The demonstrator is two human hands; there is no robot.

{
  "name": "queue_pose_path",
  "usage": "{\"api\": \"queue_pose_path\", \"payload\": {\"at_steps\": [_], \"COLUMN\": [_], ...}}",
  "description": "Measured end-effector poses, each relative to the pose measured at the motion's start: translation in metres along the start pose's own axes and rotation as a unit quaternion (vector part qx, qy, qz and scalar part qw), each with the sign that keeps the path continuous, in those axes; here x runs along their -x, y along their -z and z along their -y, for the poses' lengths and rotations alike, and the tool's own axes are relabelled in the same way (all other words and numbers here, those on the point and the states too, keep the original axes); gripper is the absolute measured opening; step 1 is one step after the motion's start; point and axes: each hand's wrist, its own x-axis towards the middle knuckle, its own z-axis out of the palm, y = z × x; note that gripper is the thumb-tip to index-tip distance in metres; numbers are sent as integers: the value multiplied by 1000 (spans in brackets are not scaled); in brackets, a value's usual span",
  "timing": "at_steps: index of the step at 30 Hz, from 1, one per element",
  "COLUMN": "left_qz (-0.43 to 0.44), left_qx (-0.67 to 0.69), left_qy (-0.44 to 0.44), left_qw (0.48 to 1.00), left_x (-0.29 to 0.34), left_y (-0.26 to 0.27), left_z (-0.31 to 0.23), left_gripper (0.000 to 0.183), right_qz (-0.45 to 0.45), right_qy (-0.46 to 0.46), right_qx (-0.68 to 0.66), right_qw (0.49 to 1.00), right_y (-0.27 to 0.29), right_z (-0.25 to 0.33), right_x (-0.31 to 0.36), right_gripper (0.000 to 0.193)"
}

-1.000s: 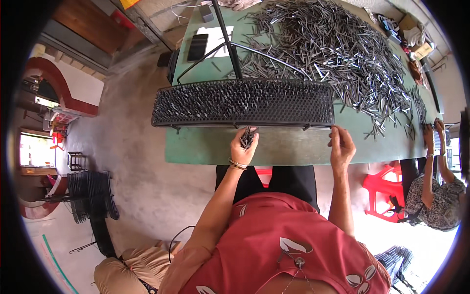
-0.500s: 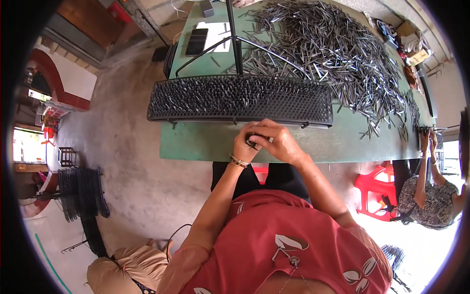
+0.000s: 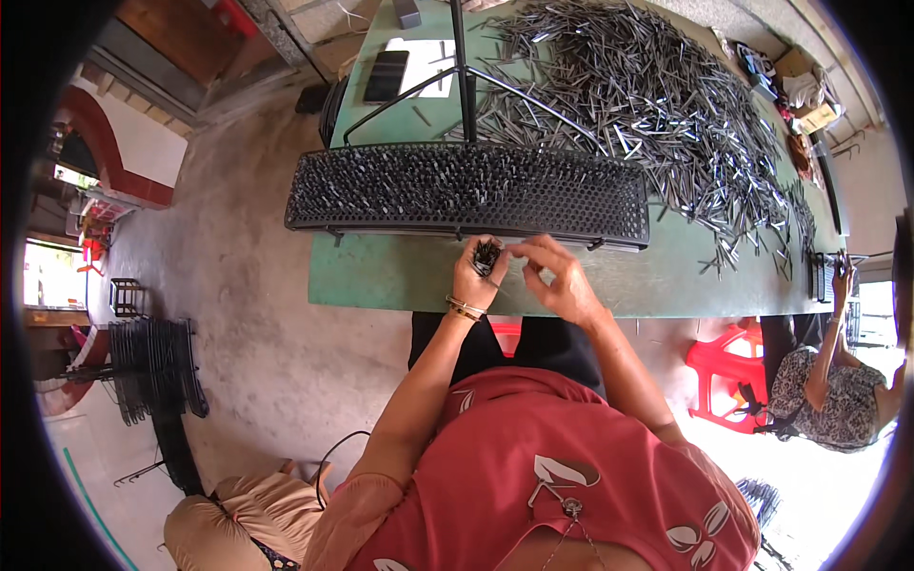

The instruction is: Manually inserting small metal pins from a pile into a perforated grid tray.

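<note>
Sticks (image 3: 486, 257), short and black, bunched in the left hand (image 3: 468, 283); head view. Left grip closed round the bundle, ends showing at the top between thumb and fingers. Right hand (image 3: 566, 284) just beside it, fingers curled, index reaching toward the bundle; grip partly open, cannot tell whether a stick is pinched in it. Both hands over the green counter (image 3: 400, 276), near side of a long black rack (image 3: 571, 205). Rack full of holes: left and middle densely studded with upright sticks, right end mostly bare mesh. Black stand (image 3: 466, 107) rises behind it. Large loose heap (image 3: 657, 124) of similar sticks on the counter beyond, spreading right. Phone (image 3: 386, 76) and white paper (image 3: 430, 68) far left. Co-worker (image 3: 830, 385) at far right, near a red stool (image 3: 716, 366).
</note>
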Motion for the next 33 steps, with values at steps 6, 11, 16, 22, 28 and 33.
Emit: {"api": "queue_pose_path", "payload": {"at_steps": [6, 11, 16, 22, 28, 33], "left_qz": [-9, -2, 2, 36, 9, 31], "left_qx": [-30, -70, -91, -128, -68, -66], "left_qy": [-17, -76, 16, -77, -13, -8], "left_qw": [999, 995, 996, 988, 998, 997], "left_x": [4, 4, 5, 1, 5, 4], "left_y": [-7, -4, -3, -8, -13, -12], "left_z": [-6, -13, -15, -20, -18, -18], "left_gripper": [28, 35, 34, 36, 50, 46], "right_qz": [42, -63, -116, -64, -103, -225], "right_qy": [67, 77, 5, 67, 14, -84], "right_qx": [-28, -1, -49, 55, 23, -137], "right_qw": [996, 995, 992, 994, 994, 961], "right_y": [-24, -21, -10, -11, -2, 40], "right_z": [-8, 2, 13, 17, 18, 6], "right_x": [19, 13, 3, -3, -5, -24], "right_gripper": [28, 17, 16, 17, 15, 20]}}
